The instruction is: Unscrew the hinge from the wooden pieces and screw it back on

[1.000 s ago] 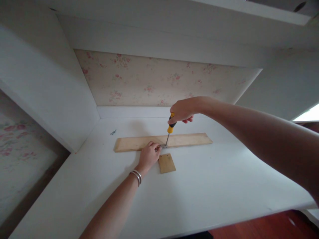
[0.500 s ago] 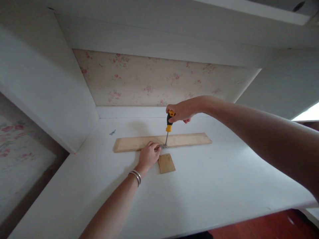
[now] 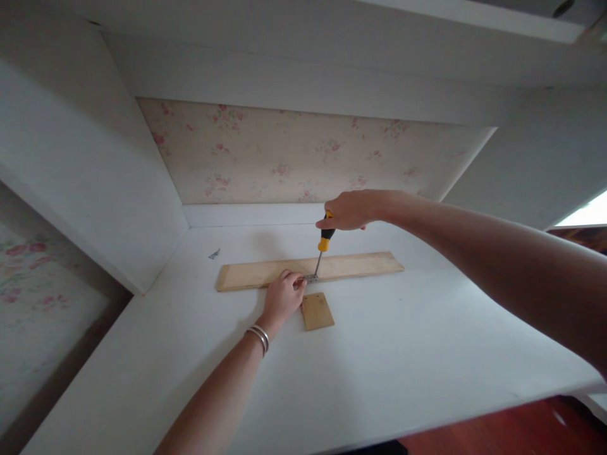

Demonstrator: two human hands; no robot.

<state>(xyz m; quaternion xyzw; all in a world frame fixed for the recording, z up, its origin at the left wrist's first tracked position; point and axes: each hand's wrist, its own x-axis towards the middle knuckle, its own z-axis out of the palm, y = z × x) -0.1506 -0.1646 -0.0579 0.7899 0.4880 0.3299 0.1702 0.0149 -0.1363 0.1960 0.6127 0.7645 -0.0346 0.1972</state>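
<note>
My right hand (image 3: 349, 210) is closed around the handle of a yellow and black screwdriver (image 3: 324, 243). The screwdriver leans slightly, its tip down at a small metal hinge (image 3: 311, 278) on the front edge of a long wooden board (image 3: 355, 266). With fingers pinched, my left hand (image 3: 284, 295) holds the hinge's left end against the board. The fingers hide part of the hinge. Just in front of the board a small square wooden piece (image 3: 317, 311) with holes along its top edge lies flat.
Several screws (image 3: 214, 254) lie in a small pile behind the board's left end. Everything rests on a white desk top (image 3: 379, 354), with a white side panel (image 3: 95, 145) at left, a shelf (image 3: 303, 76) overhead and a floral wall (image 3: 284, 151) behind.
My right hand has turned on the screwdriver handle, the wrist a little lower and the handle tipped slightly right. The left hand, hinge and board stay in place.
</note>
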